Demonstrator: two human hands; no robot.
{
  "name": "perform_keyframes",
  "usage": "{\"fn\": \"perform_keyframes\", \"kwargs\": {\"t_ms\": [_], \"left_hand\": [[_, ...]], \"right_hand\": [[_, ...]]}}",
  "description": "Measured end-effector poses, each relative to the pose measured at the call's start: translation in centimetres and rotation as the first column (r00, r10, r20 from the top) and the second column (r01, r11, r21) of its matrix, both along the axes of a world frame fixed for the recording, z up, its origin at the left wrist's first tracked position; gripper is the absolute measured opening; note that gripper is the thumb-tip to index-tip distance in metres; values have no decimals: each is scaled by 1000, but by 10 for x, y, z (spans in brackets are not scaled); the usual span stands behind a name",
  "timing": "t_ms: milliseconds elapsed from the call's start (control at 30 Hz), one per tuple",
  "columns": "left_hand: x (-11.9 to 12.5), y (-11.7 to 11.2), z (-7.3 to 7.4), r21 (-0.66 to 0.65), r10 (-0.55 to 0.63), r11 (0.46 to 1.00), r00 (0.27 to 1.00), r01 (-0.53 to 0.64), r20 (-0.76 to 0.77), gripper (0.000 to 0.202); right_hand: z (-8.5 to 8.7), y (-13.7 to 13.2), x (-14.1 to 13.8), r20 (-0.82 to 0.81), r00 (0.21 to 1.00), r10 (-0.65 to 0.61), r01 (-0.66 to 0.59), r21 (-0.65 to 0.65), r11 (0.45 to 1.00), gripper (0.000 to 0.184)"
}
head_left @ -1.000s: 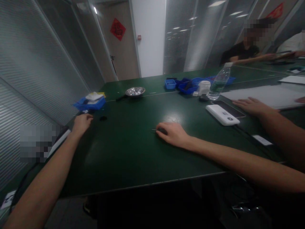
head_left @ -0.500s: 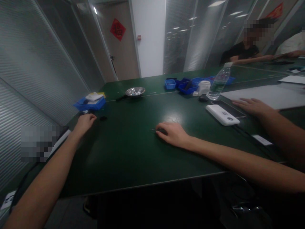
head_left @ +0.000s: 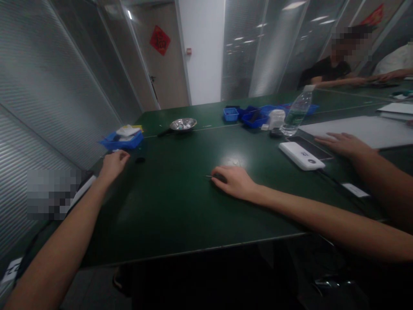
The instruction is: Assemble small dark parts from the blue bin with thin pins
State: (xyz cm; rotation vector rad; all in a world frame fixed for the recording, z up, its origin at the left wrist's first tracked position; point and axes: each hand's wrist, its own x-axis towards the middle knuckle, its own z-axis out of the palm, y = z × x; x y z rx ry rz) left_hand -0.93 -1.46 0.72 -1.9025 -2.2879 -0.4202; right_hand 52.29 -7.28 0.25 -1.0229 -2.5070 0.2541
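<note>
My right hand [head_left: 235, 181] rests on the green table, fingers curled round a thin tool [head_left: 209, 176]. Only the tool's slim metal tip and a bit of dark handle show, so its exact kind is unclear. On the left, my left hand [head_left: 112, 165] is beside the blue tray [head_left: 121, 144], thumb and fingers bent together. Whatever is between those fingertips, if anything, is too small to make out. A small black round piece [head_left: 140, 160] lies just right of this hand. White papers or wrappers [head_left: 128, 131] sit in the tray.
A metal pan [head_left: 183, 125] holds small pieces. Blue bins [head_left: 231, 114], a white jar [head_left: 276, 118], a water bottle [head_left: 297, 112], a white power bank [head_left: 301, 156] and a phone [head_left: 314, 148] stand or lie to the right. Another person's hand [head_left: 346, 146] rests there; people sit beyond.
My left hand has shifted slightly up and left, covering more of the small items by the tray. My right hand and its tool are nearly unmoved.
</note>
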Motion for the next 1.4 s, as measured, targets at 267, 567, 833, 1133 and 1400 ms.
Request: {"fn": "perform_keyframes", "kwargs": {"t_ms": [267,567,833,1133,1400], "left_hand": [[-1,2,2,-33,16,999,998,-14,67,36],[-4,3,2,-20,52,999,954,-48,295,37],[14,-3,9,27,-19,1000,923,9,384,40],[5,3,-2,5,-64,998,925,67,375,48],[13,4,-6,-11,-39,999,905,48,424,44]], "right_hand": [[1,-1,1,1,1000,3,-3,-23,1000,24],[7,-3,0,13,1000,-2,3,-47,999,25],[3,-2,0,15,1000,-1,1,-17,1000,25],[2,0,1,14,1000,1,-1,-28,1000,25],[3,-1,-1,10,1000,0,0,-14,1000,25]]}}
